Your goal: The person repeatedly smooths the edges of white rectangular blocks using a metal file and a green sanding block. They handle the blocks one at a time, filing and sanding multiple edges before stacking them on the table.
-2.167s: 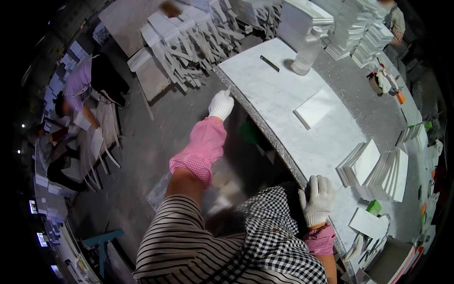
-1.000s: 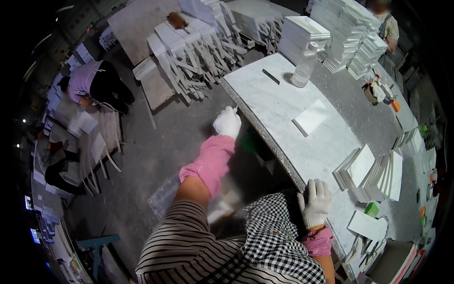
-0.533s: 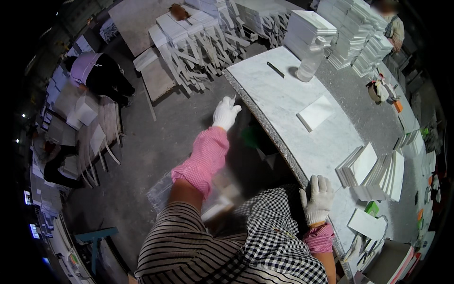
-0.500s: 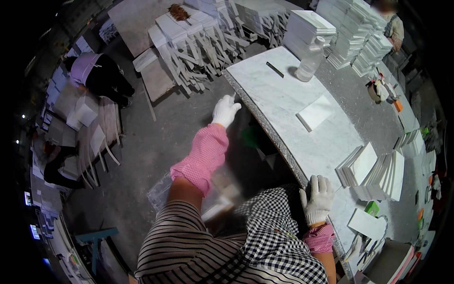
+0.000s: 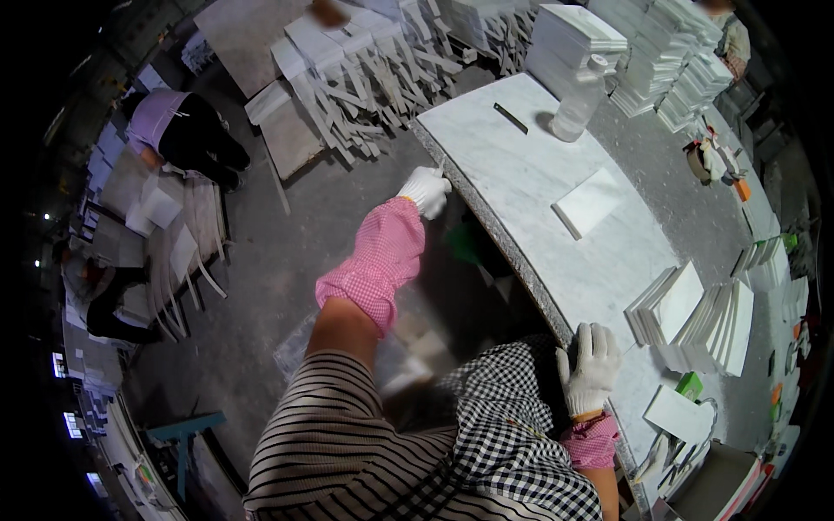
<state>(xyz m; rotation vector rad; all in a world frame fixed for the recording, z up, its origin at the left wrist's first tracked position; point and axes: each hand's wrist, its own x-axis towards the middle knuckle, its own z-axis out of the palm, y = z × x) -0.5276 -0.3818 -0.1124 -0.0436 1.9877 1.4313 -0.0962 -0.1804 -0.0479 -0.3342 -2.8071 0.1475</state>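
Observation:
My left hand (image 5: 426, 192), in a white knit glove, reaches past the far left edge of a white, grey-veined stone slab (image 5: 495, 165). Its fingers are curled by the slab's edge, and whatever they hold, if anything, is hidden or too small to name. My right hand (image 5: 593, 369), gloved the same way, lies flat with fingers stretched out on the slab's near edge. On the slab are a small white tile (image 5: 586, 203), a short dark flat strip (image 5: 511, 118) and a clear plastic bottle (image 5: 577, 102).
Leaning white tiles (image 5: 686, 308) stand to the right, with a cardboard box (image 5: 717, 478) and hand tools nearer me. Tall tile stacks (image 5: 573, 39) rise behind the bottle. Many stone offcut strips (image 5: 382, 95) stick out beyond the slab. At left a person (image 5: 178, 130) bends over.
My left hand has shifted slightly right, closer to the slab's edge, and its fingers look more curled. My right hand stays on the slab. The view has moved a little.

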